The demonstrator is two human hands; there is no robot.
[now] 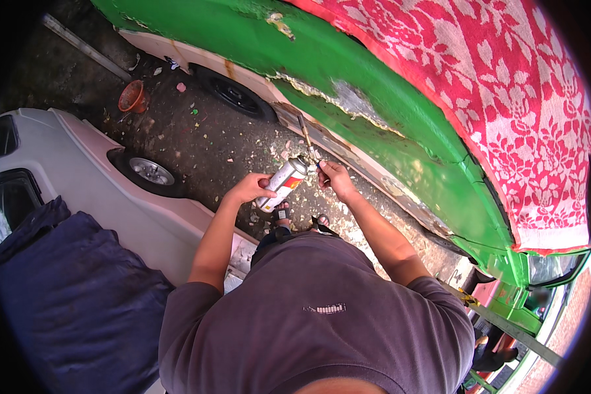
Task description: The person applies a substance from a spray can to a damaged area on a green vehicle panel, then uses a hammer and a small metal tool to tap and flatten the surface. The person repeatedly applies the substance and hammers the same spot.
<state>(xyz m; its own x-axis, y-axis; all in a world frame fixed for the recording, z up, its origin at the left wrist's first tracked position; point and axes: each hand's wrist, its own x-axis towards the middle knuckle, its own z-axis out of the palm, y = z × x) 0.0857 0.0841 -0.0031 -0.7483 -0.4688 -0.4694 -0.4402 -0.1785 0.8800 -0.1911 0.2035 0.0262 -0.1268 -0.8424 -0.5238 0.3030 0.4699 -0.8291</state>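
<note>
My left hand (251, 188) is wrapped round a white gas canister (285, 186) with red and yellow markings, held tilted in front of my body. A blowtorch head (306, 134) with a narrow metal tube sits on the canister's top end and points away from me. My right hand (337, 181) is closed, thumb and fingers pinched at the side of the torch head; the small part between them is mostly hidden. No flame can be made out at the tube. Beyond the tube's tip is the lower side of a green vehicle (256, 49), its paint peeled and patched.
A pale car (79, 151) stands close on the left, partly under a dark blue cloth (79, 282). A red and white floral cloth (492, 111) covers part of the green vehicle. Paint flakes litter the ground (197, 154) between them. An orange-red bucket (133, 97) stands farther off.
</note>
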